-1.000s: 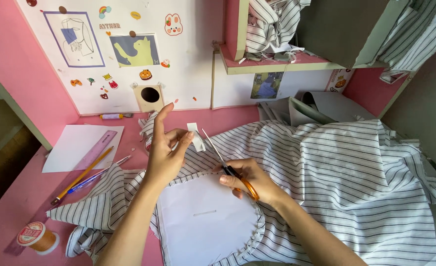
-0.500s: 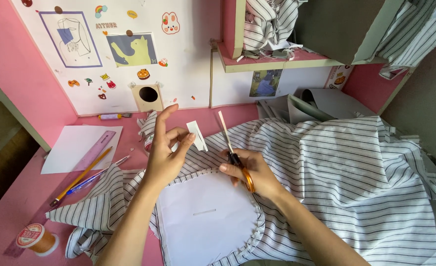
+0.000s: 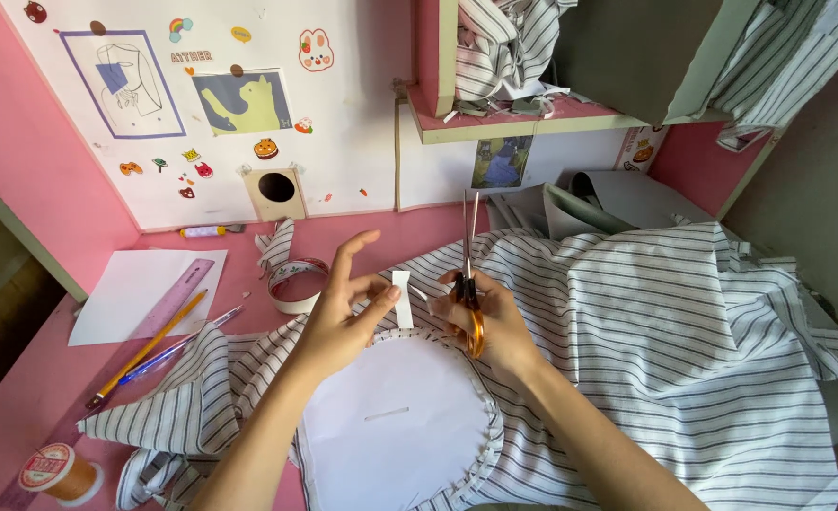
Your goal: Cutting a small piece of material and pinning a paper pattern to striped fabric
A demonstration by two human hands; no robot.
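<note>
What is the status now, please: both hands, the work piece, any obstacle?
Left hand pinches small white strip. Right hand grips orange-handled scissors, blades up, nearly shut. Round white paper lies on striped fabric. Nothing between hands.

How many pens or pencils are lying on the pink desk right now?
3: a yellow pencil and a blue pen side by side left of the left hand, and a marker by the wall. Fabric may hide others.
</note>
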